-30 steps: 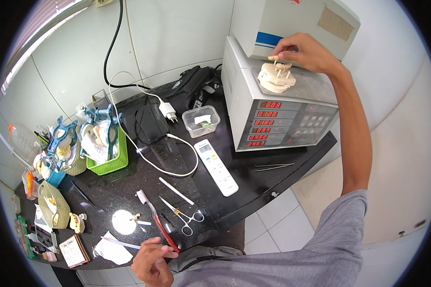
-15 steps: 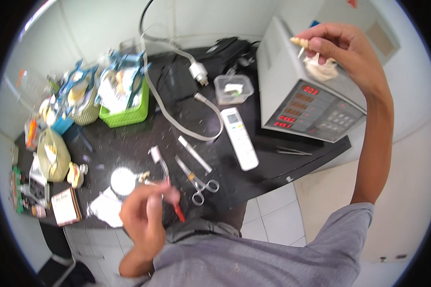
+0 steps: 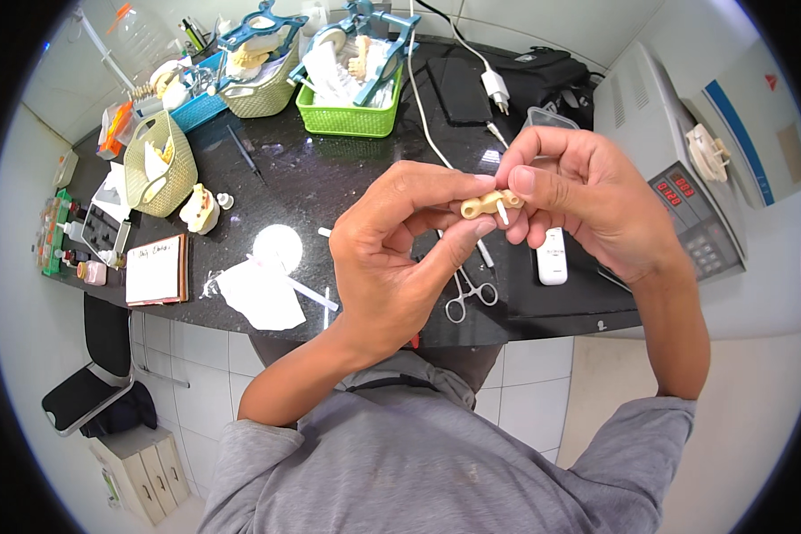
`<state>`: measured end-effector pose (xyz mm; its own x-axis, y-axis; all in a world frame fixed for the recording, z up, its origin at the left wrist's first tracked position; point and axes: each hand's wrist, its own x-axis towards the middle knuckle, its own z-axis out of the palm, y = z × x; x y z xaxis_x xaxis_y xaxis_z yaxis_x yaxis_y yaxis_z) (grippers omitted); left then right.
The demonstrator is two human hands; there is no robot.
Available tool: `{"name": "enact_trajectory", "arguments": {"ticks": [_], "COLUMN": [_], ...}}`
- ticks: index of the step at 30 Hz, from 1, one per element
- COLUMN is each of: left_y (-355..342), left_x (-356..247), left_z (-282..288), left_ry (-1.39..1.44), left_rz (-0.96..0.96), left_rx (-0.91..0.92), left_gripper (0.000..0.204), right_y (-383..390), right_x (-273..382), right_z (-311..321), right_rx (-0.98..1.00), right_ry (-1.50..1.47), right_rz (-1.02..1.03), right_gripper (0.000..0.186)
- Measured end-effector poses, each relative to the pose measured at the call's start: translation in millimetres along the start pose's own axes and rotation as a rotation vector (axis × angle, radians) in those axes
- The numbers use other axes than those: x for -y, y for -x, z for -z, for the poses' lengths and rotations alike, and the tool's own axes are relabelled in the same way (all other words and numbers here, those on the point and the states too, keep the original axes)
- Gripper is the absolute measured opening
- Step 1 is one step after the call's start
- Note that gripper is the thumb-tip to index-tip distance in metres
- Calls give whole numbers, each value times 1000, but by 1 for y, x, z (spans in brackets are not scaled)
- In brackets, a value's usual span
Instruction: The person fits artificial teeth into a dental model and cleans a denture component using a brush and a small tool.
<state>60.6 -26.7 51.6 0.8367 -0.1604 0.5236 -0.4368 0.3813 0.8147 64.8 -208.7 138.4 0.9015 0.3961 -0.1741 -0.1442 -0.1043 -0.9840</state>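
A cream-coloured dental bridge (image 3: 481,206) with a short white peg (image 3: 502,212) sticking out of it is held up over the dark worktop. My left hand (image 3: 400,240) pinches its left end between thumb and index finger. At the other end, my right hand (image 3: 587,196) grips it with thumb and curled fingers, which cover part of that end. Below the hands on the worktop lies a pair of scissor-handled forceps (image 3: 472,298), partly hidden. A white remote control (image 3: 553,258) shows just under my right hand.
On the right stands a grey furnace (image 3: 627,102) with a red lit display; a pale plaster piece (image 3: 707,153) is on it. A green basket (image 3: 347,120) and a beige basket (image 3: 182,173) hold dental models. White paper (image 3: 262,298) and a notebook (image 3: 156,271) lie near the front edge.
My right hand has come from above the furnace to the middle, bringing the bridge. My left hand has risen to meet it and now grips the bridge too. The whole view has shifted.
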Motion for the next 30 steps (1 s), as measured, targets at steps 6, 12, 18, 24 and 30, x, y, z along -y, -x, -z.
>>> {"name": "enact_trajectory", "arguments": {"ticks": [6, 12, 18, 24, 30], "left_y": [9, 13, 17, 17, 15], "left_x": [5, 0, -3, -2, -1], "left_z": [7, 15, 20, 20, 19], "left_ry": [157, 216, 138, 139, 166], "left_rz": [16, 94, 86, 88, 92], "left_rx": [-85, -106, -96, -120, -132], "left_gripper": [22, 20, 20, 20, 21], "right_y": [-1, 2, -4, -6, -9], "right_x": [-3, -15, -18, -17, -18], "right_z": [-21, -46, -53, -55, -51], "right_rx": [-41, -347, -349, -352, -357], "right_ry": [-20, 774, 867, 806, 804], "right_rz": [-56, 687, 828, 793, 815], "right_gripper": [24, 20, 15, 10, 12]}}
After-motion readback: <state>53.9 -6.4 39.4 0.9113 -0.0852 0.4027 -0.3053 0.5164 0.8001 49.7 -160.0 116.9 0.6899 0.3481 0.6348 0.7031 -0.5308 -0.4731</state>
